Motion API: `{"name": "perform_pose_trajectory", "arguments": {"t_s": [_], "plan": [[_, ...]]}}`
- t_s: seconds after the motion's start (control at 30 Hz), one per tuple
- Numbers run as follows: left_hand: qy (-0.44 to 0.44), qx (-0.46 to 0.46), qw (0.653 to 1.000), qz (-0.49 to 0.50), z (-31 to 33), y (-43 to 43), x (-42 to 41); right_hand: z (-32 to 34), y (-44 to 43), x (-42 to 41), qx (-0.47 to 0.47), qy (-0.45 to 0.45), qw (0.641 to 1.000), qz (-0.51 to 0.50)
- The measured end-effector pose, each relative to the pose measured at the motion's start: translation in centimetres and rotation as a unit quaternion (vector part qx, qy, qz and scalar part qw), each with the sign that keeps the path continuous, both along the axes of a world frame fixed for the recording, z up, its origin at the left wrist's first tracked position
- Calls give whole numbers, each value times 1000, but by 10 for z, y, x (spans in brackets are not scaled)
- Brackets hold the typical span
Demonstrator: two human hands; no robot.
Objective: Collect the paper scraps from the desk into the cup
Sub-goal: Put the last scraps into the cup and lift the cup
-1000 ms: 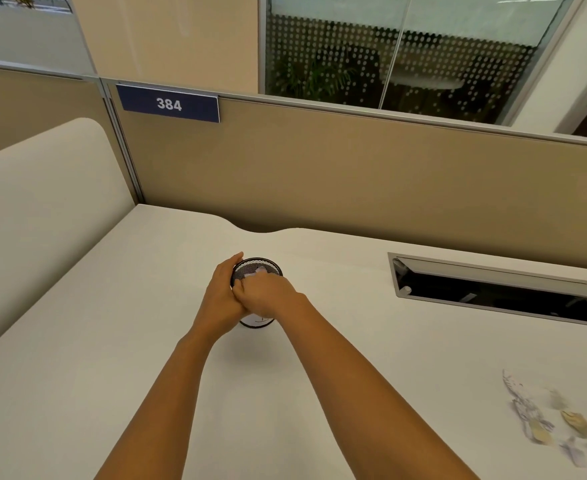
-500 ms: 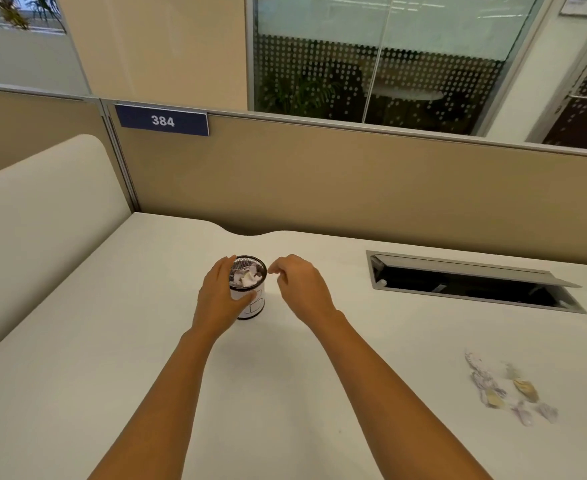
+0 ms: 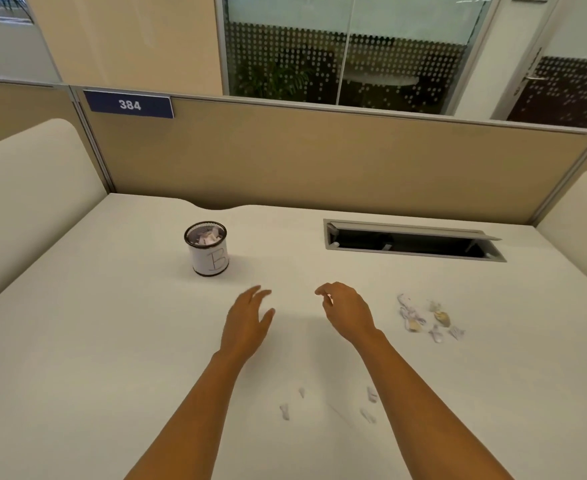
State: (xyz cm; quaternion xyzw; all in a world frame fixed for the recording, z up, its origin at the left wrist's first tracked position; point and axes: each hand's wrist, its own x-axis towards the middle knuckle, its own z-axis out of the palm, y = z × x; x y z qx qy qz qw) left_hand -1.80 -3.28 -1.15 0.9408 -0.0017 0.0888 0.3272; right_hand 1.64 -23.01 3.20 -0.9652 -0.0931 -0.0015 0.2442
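A black mesh cup (image 3: 206, 248) with a white label marked "B" stands upright on the white desk (image 3: 77, 341), holding crumpled paper. My left hand (image 3: 247, 320) hovers empty with fingers spread, below and right of the cup. My right hand (image 3: 345, 310) is also empty, fingers loosely curled and apart. A cluster of paper scraps (image 3: 427, 317), white and yellowish, lies just right of my right hand. Several small white scraps (image 3: 326, 405) lie on the desk between my forearms.
An open cable tray (image 3: 410, 240) is cut into the desk at the back right. A beige partition (image 3: 320, 161) with a blue "384" sign (image 3: 129, 105) closes the back. Cream side dividers (image 3: 25, 188) flank the desk.
Both hands have let go of the cup and pulled back toward me and to the right. The view shifted, so the cup now sits farther left and more scraps show.
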Motion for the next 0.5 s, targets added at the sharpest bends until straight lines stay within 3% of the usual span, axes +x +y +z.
{"name": "perform_pose_trajectory", "arguments": {"t_s": [0.27, 0.5], "plan": [[123, 66, 988, -62, -33, -68, -65, -41, -64, -56, -72, 74, 993, 56], [121, 115, 984, -57, -40, -86, -114, -63, -84, -108, -111, 44, 989, 90]]}}
